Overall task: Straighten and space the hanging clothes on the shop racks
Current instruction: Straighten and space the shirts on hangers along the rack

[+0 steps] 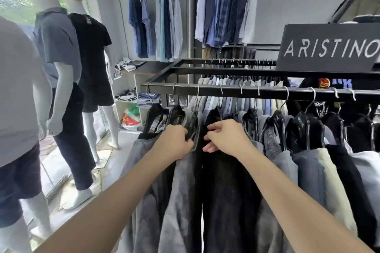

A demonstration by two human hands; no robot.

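A black metal rack rail (pixel 265 91) runs across the middle, hung with several grey, black and cream garments on dark hangers. My left hand (pixel 174 142) grips the shoulder of a grey mottled garment (pixel 181 191), fingers curled round its hanger edge. Just to its right, my right hand (pixel 225 136) pinches the shoulder of a black garment (pixel 228 195). A narrow gap separates the two pieces. Two more hangers (pixel 156 117) hang further left on the rail.
Three mannequins (pixel 59 51) stand close on the left by the window. A black brand sign (pixel 329 47) sits on the rack at right. Shirts (pixel 162 24) hang on a wall rail behind. Low shelves (pixel 131 96) with bags stand beyond the rack's left end.
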